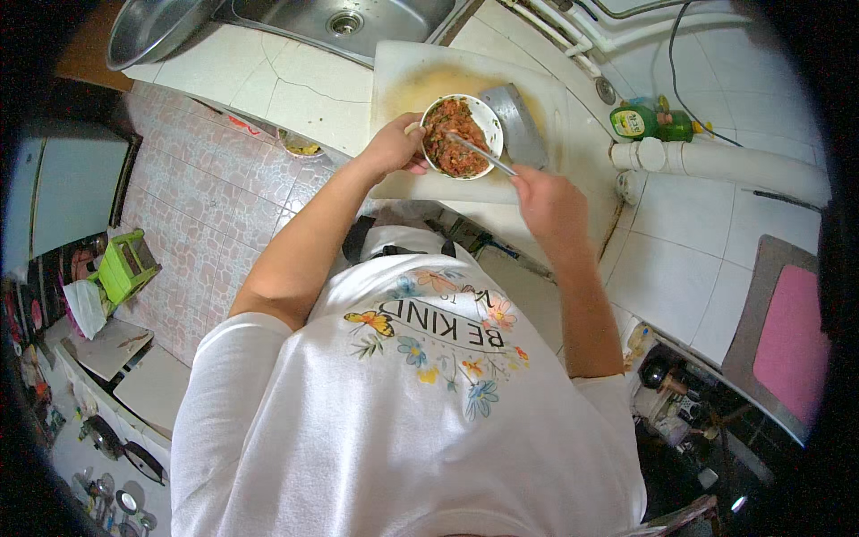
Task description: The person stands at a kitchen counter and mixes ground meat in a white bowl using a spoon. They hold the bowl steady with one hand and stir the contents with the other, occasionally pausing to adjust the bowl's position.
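Observation:
A white bowl [497, 127] of minced meat mixture [446, 144] with green bits is held at its rim by my left hand [396, 148]. My right hand [550, 201] grips the handle of a metal utensil [486, 156], whose far end is in the mince; whether it is a spoon or chopsticks I cannot tell. Beneath the bowl lies a stained white cutting board [402, 74]. A cleaver [513, 124] rests flat on the board, just right of the bowl, its handle hidden near my right hand.
Beyond the board is a stainless steel sink [295, 20], with a large metal basin [158, 30] at the counter's left end. Green bottles [634, 123] stand by a white pipe [725, 164] on the right. A green stool [127, 268] and a container of scraps [298, 144] are lower left.

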Demonstrator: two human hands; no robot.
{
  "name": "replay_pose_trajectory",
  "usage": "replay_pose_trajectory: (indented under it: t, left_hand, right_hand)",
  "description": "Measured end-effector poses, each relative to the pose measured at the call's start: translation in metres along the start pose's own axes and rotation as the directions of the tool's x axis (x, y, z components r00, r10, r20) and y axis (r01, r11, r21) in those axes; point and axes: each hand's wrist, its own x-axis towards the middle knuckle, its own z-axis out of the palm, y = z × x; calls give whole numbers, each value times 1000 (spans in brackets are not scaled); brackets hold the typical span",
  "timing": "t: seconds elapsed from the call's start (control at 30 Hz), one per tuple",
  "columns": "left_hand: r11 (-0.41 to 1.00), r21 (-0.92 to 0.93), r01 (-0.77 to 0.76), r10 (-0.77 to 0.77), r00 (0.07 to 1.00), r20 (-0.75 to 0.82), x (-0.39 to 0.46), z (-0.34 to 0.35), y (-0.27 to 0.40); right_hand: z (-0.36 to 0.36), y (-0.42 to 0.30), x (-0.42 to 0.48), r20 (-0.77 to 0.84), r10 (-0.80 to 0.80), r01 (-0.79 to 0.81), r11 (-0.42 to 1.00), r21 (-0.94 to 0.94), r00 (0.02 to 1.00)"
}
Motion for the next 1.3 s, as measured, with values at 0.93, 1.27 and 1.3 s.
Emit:
replay_pose_trajectory:
  t: [0.93, 1.27, 1.3]
  left_hand:
    - [1000, -26, 13, -12, 999, 40, 5, -3, -6]
    - [994, -108, -3, 5, 1000, 18, 4, -4, -8]
    - [994, -107, -8, 10, 1000, 16, 4, -4, -8]
  right_hand:
    - [-25, 12, 97, 40, -322, 285, 765, -577, 946]
    - [-22, 20, 42, 187, -159, 199, 956, -216, 969]
    - [-18, 20, 41, 154, -182, 214, 950, -226, 971]
